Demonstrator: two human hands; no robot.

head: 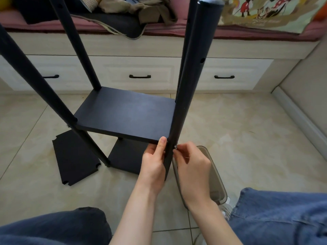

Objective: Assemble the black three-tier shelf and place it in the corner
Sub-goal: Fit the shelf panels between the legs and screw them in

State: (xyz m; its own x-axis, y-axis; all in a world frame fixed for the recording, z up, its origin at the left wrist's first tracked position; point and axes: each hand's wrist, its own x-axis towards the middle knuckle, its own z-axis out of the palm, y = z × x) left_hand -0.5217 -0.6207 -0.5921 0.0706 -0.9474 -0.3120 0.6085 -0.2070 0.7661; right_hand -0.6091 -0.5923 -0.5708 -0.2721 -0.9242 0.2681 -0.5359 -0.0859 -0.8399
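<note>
Beige glossy tiled floor (247,138) for a workshop, bounded at the back by a long white bed base with three drawers and black handles (159,50), under a pink mattress strewn with clothes (155,25). Faces a half-built black three-tier shelf (58,103) that stands upright on those tiles just in front of the drawers and apart from the room corner at right: four round black poles, a flat black middle board (127,114) fixed between them, and a black bottom board (127,158) low beneath it, close to the floor. Crouches or sits behind it, knees in blue jeans (283,214) at the lower edge. Leaves a third black board with notched corners (74,156) flat on the tiles at left, just beside the foot of the near left pole, unattached. Has a smoky translucent plastic box (215,179) on the floor at right, partly hidden by the wrist.

Holds the nearest black pole (191,85) with the left hand (153,163) just below the middle board's front right corner, thumb up against the board's edge, fingers hidden behind the pole. Pinches a small silver screw (175,147) between thumb and curled fingertips of the right hand (192,167), held against the pole's right side just below that board.
</note>
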